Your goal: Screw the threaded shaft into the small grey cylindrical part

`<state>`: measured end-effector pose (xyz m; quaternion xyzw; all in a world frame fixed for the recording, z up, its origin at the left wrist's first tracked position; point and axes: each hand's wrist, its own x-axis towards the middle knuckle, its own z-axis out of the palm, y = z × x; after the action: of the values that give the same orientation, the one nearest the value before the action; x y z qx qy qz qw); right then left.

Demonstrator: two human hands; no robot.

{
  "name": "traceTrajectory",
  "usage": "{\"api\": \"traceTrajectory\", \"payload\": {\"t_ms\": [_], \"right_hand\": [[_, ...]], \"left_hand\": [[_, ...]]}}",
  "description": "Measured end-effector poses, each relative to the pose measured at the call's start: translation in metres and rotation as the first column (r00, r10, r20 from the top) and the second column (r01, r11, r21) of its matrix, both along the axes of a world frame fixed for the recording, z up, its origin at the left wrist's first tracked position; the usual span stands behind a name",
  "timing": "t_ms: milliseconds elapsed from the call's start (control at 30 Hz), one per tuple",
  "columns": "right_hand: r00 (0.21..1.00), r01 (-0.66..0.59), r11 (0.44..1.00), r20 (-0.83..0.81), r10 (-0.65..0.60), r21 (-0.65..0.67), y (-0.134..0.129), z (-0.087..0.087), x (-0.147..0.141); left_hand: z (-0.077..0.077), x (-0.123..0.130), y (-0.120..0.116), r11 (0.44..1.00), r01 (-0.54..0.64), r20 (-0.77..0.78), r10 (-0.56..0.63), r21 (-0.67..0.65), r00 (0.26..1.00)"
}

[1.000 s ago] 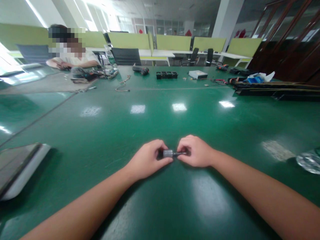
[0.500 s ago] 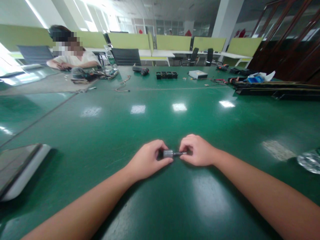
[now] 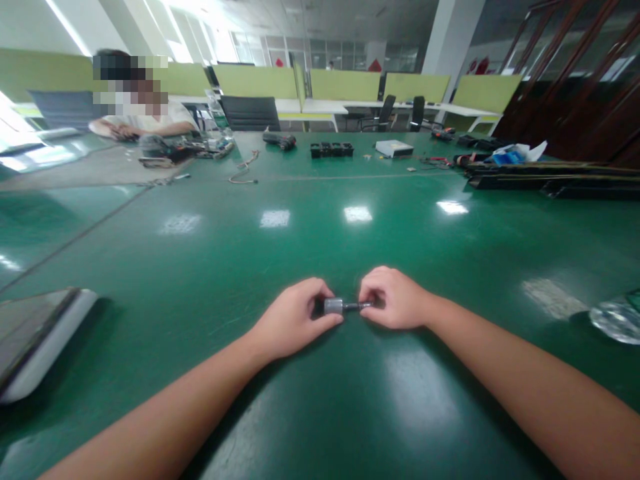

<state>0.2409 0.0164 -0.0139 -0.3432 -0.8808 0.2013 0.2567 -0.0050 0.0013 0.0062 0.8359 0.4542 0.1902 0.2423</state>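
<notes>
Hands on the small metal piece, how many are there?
2: the left hand holds the metal piece at its thick end; the right hand pinches its thin end.

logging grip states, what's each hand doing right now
Left hand: closed, holding the small grey metallic cylinder.
Right hand: closed, pinching the thin dark metallic rod extending from it.

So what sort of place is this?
Probably an open-plan office: flat lime-green partition panels, long white desks and a dark, straight-backed chair stand beyond the glossy green table.
</notes>
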Motion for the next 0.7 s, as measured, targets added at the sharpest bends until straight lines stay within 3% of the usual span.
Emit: {"api": "traceTrajectory", "payload": {"t_ms": [700], "right_hand": [[1.0, 0.014, 1.0, 0.008, -0.014, -0.015, 0.0004, 0.0024, 0.0073]], "left_hand": [[-0.0001, -0.0006, -0.0002, 1.0, 0.01, -0.014, -0.01, 0.007, 1.0]]}}
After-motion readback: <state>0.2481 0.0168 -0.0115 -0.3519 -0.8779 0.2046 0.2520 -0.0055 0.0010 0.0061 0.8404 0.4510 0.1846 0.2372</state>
